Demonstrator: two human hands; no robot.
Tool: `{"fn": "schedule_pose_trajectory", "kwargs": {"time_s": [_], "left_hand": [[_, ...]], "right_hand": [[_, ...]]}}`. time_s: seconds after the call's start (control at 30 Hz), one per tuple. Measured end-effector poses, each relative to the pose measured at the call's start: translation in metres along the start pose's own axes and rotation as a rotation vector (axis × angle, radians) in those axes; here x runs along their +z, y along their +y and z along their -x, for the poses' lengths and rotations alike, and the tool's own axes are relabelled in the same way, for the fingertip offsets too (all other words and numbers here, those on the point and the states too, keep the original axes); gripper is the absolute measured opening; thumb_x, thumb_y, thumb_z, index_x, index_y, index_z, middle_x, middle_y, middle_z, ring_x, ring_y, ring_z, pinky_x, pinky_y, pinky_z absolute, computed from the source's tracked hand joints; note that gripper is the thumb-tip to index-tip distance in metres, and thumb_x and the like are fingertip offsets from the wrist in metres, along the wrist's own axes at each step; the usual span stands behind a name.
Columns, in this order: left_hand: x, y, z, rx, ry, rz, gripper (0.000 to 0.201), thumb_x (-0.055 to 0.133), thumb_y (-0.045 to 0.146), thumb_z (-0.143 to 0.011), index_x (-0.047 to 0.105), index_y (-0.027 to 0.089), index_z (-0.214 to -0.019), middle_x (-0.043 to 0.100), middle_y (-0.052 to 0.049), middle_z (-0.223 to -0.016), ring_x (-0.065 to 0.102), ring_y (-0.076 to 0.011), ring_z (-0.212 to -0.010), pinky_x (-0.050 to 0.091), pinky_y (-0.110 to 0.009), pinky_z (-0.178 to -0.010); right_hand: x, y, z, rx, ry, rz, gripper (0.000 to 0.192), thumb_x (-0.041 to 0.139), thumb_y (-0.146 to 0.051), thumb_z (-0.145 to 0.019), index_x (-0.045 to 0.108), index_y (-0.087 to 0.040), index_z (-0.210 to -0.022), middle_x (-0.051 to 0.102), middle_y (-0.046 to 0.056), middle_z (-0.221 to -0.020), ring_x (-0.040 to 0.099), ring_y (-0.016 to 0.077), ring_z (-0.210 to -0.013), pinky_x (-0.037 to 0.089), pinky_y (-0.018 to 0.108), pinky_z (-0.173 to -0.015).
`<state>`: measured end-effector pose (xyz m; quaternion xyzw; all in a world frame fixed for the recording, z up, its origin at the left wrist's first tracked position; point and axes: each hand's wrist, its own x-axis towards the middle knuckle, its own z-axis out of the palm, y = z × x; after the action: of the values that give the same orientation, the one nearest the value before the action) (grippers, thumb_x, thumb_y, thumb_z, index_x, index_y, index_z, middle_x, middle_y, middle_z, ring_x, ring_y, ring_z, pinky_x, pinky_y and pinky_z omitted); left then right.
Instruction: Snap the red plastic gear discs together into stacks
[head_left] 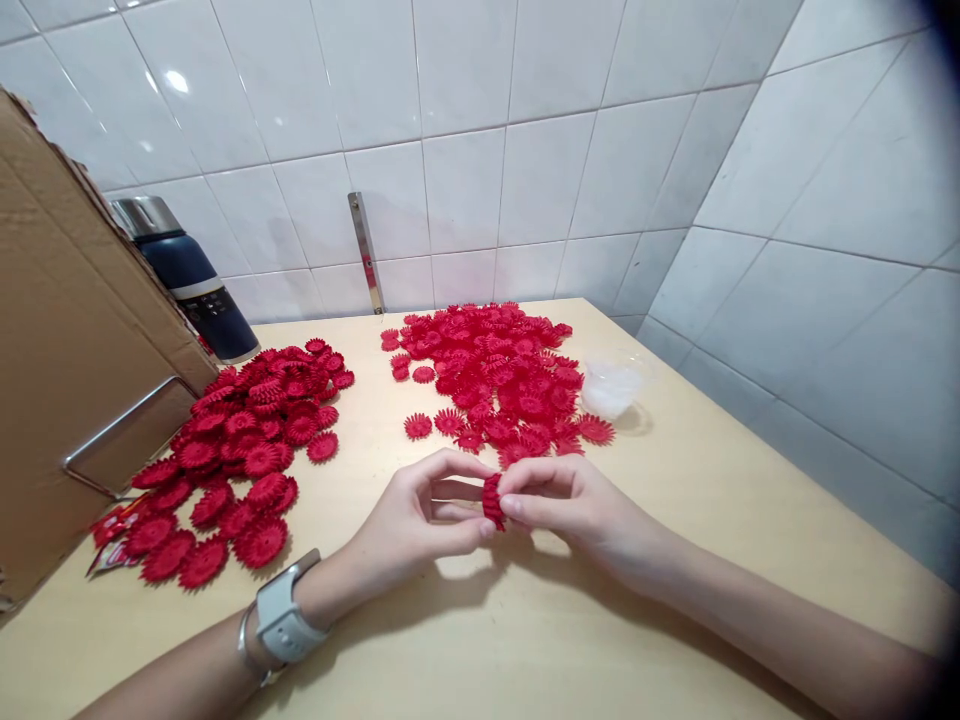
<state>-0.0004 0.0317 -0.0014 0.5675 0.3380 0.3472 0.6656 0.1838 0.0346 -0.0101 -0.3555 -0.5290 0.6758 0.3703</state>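
Between my two hands, above the front middle of the table, is a small red fabric flower [493,502] turned nearly edge-on. My left hand [435,505] grips its left side with thumb and fingertips. From the other side, my right hand [574,500] pinches it between thumb and fingers. Just beyond the hands spreads a pile of red fabric flowers [510,385], flat discs with jagged petals. A second pile of red flowers [255,420] lies to the left, where several look thicker and fuller. The fingers hide part of the held flower.
A cardboard box [82,350] stands at the left, with a bent metal wire [127,428] in front. Behind it leans a dark blue bottle [191,275]. Small red wrappers [116,530] lie near the left pile. A clear plastic bag [611,388] sits at right. Tiled walls bound the table [712,480].
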Motion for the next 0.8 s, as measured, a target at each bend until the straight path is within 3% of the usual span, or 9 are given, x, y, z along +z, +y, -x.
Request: {"fn": "schedule_pose_trajectory", "kwargs": {"time_s": [0.33, 0.6, 0.7, 0.8], "left_hand": [[0.005, 0.004, 0.003, 0.083, 0.042, -0.132, 0.021, 0.065, 0.014, -0.073, 0.057, 0.018, -0.092, 0.062, -0.002, -0.091, 0.062, -0.0145, -0.083, 0.051, -0.029, -0.078], [0.006, 0.006, 0.001, 0.093, 0.05, -0.183, 0.019, 0.054, 0.01, -0.077, 0.058, 0.017, -0.094, 0.061, -0.004, -0.094, 0.06, -0.0178, -0.089, 0.051, -0.03, -0.076], [0.008, 0.008, 0.002, 0.081, 0.119, -0.364, 0.022, 0.053, 0.014, -0.077, 0.056, 0.017, -0.098, 0.062, -0.005, -0.097, 0.06, -0.0184, -0.089, 0.05, -0.029, -0.075], [0.009, 0.017, -0.002, 0.091, 0.179, -0.682, 0.015, 0.05, 0.015, -0.077, 0.059, 0.017, -0.089, 0.063, -0.004, -0.087, 0.059, -0.0164, -0.078, 0.048, -0.025, -0.065]], "right_hand": [[0.007, -0.004, 0.004, -0.053, 0.017, 0.084, 0.01, 0.066, -0.027, -0.072, 0.068, -0.017, -0.07, 0.065, 0.003, -0.072, 0.058, 0.0147, -0.068, 0.044, 0.027, -0.064], [0.007, -0.003, 0.004, -0.08, 0.033, 0.162, 0.011, 0.063, -0.028, -0.074, 0.066, -0.018, -0.071, 0.064, 0.002, -0.071, 0.058, 0.0156, -0.067, 0.044, 0.028, -0.061], [0.008, -0.005, 0.006, -0.157, 0.063, 0.327, 0.011, 0.058, -0.027, -0.078, 0.064, -0.019, -0.072, 0.063, 0.002, -0.071, 0.057, 0.0159, -0.068, 0.043, 0.027, -0.061], [0.006, -0.013, 0.004, -0.286, 0.097, 0.54, 0.012, 0.054, -0.023, -0.08, 0.063, -0.02, -0.072, 0.064, 0.002, -0.073, 0.057, 0.0162, -0.069, 0.042, 0.027, -0.062]]}}
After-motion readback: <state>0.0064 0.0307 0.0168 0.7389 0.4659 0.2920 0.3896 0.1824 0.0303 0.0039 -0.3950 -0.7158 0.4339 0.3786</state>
